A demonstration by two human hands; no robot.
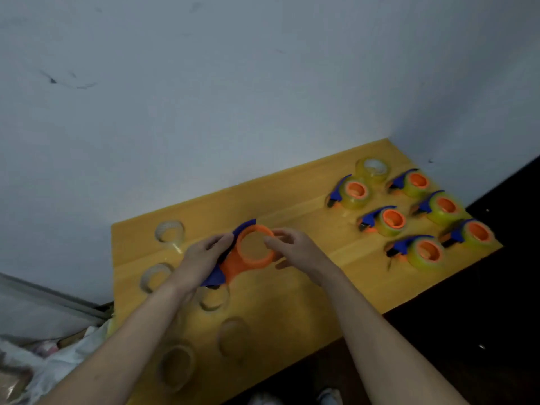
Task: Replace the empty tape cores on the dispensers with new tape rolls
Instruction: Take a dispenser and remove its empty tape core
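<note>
Dispenser (248,255) among empty cores (170,232)

A yellow wooden table (292,302) sits in the corner against a scuffed pale wall (204,97). Crumpled white bags (58,361) lie low on the left, and a dark floor (482,302) spreads right.

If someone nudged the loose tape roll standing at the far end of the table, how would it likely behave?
The clear tape roll sits flat on its end on the yellow table, so it would probably slide, not roll. Its glossy film looks slippery to grip. It looks thick with tape, so likely stiff and fairly heavy for its size.
</note>
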